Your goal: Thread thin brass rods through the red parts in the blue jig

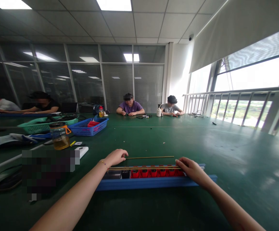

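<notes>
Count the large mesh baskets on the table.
2: a green basket on the left, and a blue basket just right of it, nearer the middle.

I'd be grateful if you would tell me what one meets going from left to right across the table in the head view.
Jar of amber liquid → blue basket → left hand → lone thin stick → right hand.

Your left hand [116, 158] at a single stick [151, 157], your right hand [190, 167] at paired sticks [144, 168] along a blue tray [154, 183], red holders [144, 174] inside, green table [139, 139] beneath.
</notes>
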`<state>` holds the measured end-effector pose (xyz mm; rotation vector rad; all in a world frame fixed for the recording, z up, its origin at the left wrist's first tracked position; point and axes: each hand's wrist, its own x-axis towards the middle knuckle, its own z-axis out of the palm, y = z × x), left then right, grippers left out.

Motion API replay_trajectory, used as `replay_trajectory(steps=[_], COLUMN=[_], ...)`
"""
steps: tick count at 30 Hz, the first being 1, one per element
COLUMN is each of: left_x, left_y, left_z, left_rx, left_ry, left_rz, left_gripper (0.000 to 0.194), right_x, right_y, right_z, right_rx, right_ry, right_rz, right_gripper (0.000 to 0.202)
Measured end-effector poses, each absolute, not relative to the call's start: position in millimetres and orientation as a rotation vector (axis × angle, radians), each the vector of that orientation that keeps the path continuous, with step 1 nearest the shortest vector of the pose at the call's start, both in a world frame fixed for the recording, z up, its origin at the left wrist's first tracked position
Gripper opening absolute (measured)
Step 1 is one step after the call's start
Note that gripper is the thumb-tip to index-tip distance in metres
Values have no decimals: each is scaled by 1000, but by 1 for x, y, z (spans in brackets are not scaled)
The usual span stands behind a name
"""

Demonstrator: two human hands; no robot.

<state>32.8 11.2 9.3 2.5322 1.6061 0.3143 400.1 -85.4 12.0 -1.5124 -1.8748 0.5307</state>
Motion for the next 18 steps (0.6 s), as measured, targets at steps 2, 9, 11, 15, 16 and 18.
replay_trajectory(steps=[2,9,11,15,16,18], left_x=[33,37,37,37,38,39], left_y=[3,-53,-68,-81,-80,-78], left_z=[20,83,94,97,95,90], left_rx=[2534,2450,2429,2349,2346,2363], left_ry=[1607,1373,1354,1330,1324,1323], left_rz=[377,267,219,93,71,55], left_gripper=[28,35,31,28,27,26], right_x=[401,401,401,401,401,401], right_y=[-85,-83,-83,-85,-85,-85], right_z=[11,10,10,11,11,11], right_rx=[-1509,-1533,-1525,-1505,-1503,-1506], right_ry=[-1881,-1880,-1878,-1888,-1892,-1901], right_rz=[535,522,527,531,528,525], right_gripper=[39,39,39,38,38,38])
